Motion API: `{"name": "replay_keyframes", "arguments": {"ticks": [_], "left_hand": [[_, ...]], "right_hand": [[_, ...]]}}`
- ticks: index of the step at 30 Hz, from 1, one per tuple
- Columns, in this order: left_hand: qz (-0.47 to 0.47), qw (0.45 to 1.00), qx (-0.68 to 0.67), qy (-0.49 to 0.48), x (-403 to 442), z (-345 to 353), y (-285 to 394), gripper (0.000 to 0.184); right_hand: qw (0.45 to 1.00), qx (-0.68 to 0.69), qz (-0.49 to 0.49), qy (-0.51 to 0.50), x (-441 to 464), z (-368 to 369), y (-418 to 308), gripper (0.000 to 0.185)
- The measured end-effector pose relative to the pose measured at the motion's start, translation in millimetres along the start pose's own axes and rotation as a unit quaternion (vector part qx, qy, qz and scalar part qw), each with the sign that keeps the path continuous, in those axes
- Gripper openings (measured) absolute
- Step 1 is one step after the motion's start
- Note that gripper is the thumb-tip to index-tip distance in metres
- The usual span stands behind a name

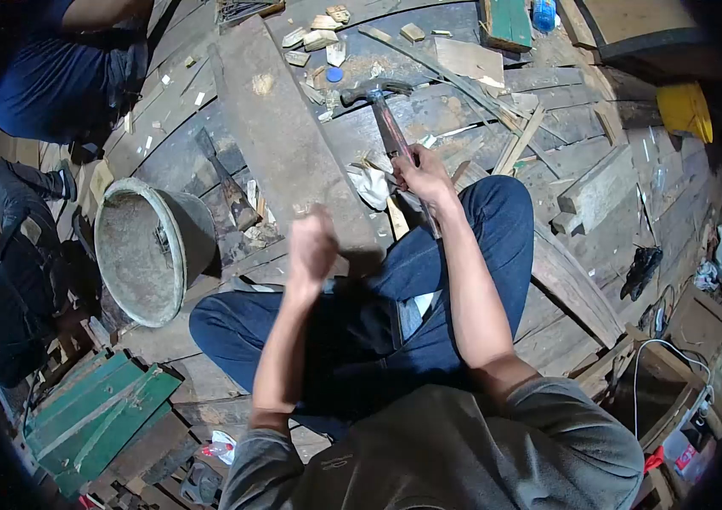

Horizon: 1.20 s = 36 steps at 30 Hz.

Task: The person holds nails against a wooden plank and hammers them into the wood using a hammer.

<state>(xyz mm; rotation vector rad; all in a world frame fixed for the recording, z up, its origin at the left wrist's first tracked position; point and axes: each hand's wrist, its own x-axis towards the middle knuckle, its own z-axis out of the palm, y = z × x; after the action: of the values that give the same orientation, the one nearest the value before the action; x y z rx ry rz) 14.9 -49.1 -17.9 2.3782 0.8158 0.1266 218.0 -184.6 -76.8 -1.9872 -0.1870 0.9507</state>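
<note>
My right hand [426, 177] is wrapped around the handle of a claw hammer [386, 121]. Its metal head points away from me, over the floor just right of a long wooden plank [271, 110]. Over the plank's near end is my left hand [313, 246], closed like a fist and slightly blurred. Whatever its fingers hold, if anything, is hidden. A chisel-like tool with a wooden handle [233, 194] lies left of the plank. Beside the hammer, a crumpled white bag or cloth [371, 187] rests on the floor.
A grey bucket [181, 246] lies tipped at my left. Wood offcuts [321, 39] and a blue cap [334, 74] litter the far floor. Green boards [110, 412] are stacked front left. Two other people [63, 85] sit at left. A wooden block [596, 189] lies at right.
</note>
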Motion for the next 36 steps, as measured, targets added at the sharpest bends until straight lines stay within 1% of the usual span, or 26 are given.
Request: {"name": "replay_keyframes", "arguments": {"ticks": [1,2,5,9,10,11,13,14,15,16,17,18,19,21,22,24,26,28,31,32,33,35,36], "left_hand": [[0.037,0.999,-0.020,-0.021,-4,6,5,0.024],[0.068,0.996,-0.054,-0.007,-3,9,7,0.025],[-0.092,0.995,0.022,0.037,15,-34,12,0.024],[0.050,0.998,-0.016,-0.047,-1,-11,-3,0.024],[0.071,0.996,-0.056,-0.021,-5,6,2,0.025],[0.062,0.997,0.005,-0.053,-9,15,0,0.023],[-0.045,0.996,-0.067,-0.041,3,-15,14,0.023],[-0.034,0.999,-0.002,-0.018,8,-22,3,0.024],[-0.062,0.998,0.014,0.000,13,-31,1,0.024],[-0.066,0.997,0.028,-0.010,13,-41,1,0.023],[-0.067,0.997,0.042,-0.019,15,-51,3,0.022],[-0.069,0.997,0.031,-0.021,14,-52,-1,0.021],[-0.038,0.999,0.011,-0.022,13,-53,-6,0.019],[-0.031,0.999,0.024,-0.034,14,-50,-10,0.018],[-0.031,0.998,0.042,-0.032,16,-49,-10,0.018],[-0.028,0.996,0.077,-0.022,24,-49,-9,0.018],[0.002,0.998,0.054,0.037,31,-33,-12,0.018],[0.019,0.996,0.027,0.084,33,-24,2,0.017],[0.051,0.993,-0.007,0.102,34,-28,1,0.017],[0.010,0.994,0.017,0.108,32,-31,0,0.017],[0.021,0.990,-0.016,0.140,33,-36,4,0.018],[0.025,0.994,-0.010,0.103,34,-42,1,0.018],[0.019,0.996,0.007,0.083,33,-41,1,0.019]], "right_hand": [[1.000,-0.005,0.001,0.002,-1,0,-3,0.052],[1.000,0.002,0.005,-0.001,2,0,0,0.050],[0.999,0.027,0.013,-0.013,7,2,9,0.048],[1.000,-0.006,0.006,0.011,0,2,0,0.046],[1.000,0.018,0.019,-0.001,-1,1,-2,0.046],[0.999,0.026,0.023,-0.005,-2,1,-2,0.045],[0.999,0.037,0.030,-0.014,-3,-1,-4,0.045],[1.000,0.020,0.003,-0.005,5,2,7,0.043],[1.000,0.014,0.000,-0.004,5,2,8,0.043],[1.000,0.009,-0.003,-0.002,4,2,9,0.043],[1.000,0.003,-0.008,0.003,5,3,8,0.042],[0.999,0.032,0.015,-0.001,1,3,3,0.043],[0.999,0.043,0.020,-0.003,-2,2,-2,0.042],[0.997,0.064,0.033,-0.009,-6,0,-8,0.041],[0.999,0.052,0.001,-0.003,3,4,5,0.040],[0.998,0.063,0.007,-0.006,1,4,4,0.039],[0.997,0.071,0.017,-0.002,-8,2,-8,0.036],[0.996,0.082,0.017,-0.001,-6,2,-7,0.034],[0.996,0.093,0.012,-0.004,-6,3,-7,0.033],[0.996,0.092,0.013,-0.005,-6,2,-6,0.033],[0.996,0.090,0.015,-0.005,-7,2,-7,0.034],[0.999,0.045,0.004,0.005,-7,1,-7,0.041],[0.999,0.046,0.006,0.003,-7,1,-9,0.041]]}}
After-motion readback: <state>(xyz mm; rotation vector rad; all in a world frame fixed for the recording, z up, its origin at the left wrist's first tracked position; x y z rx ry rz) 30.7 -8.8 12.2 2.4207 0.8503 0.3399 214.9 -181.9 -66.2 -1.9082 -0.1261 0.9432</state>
